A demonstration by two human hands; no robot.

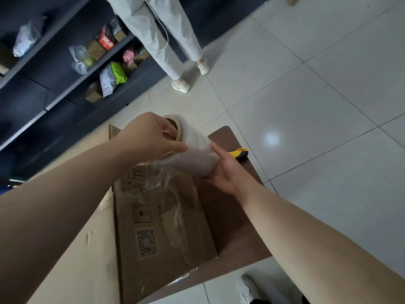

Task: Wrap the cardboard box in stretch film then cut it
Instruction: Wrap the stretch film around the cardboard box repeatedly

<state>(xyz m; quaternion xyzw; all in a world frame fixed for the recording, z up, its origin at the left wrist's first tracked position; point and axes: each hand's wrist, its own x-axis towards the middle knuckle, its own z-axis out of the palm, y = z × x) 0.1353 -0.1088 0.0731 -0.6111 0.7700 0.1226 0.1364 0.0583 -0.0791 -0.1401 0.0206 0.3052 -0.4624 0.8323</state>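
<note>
Both forearms reach over the cardboard box (157, 227) lying on the brown table (236, 238) | we hold the stretch film roll (192, 150) above its far end, axis slanting far-left to near-right, film trailing onto the box | left hand (153, 137) hooks the far core | right hand (225, 172) grips the near end | yellow cutter (240, 153) just beyond our right hand

Pale glossy floor tiles (317, 88) catch a bright glare (271, 137); dark shelves (57, 69) carry boxes (96, 49) and bagged goods (107, 80); a person (153, 29) in light trousers stands alongside.
</note>
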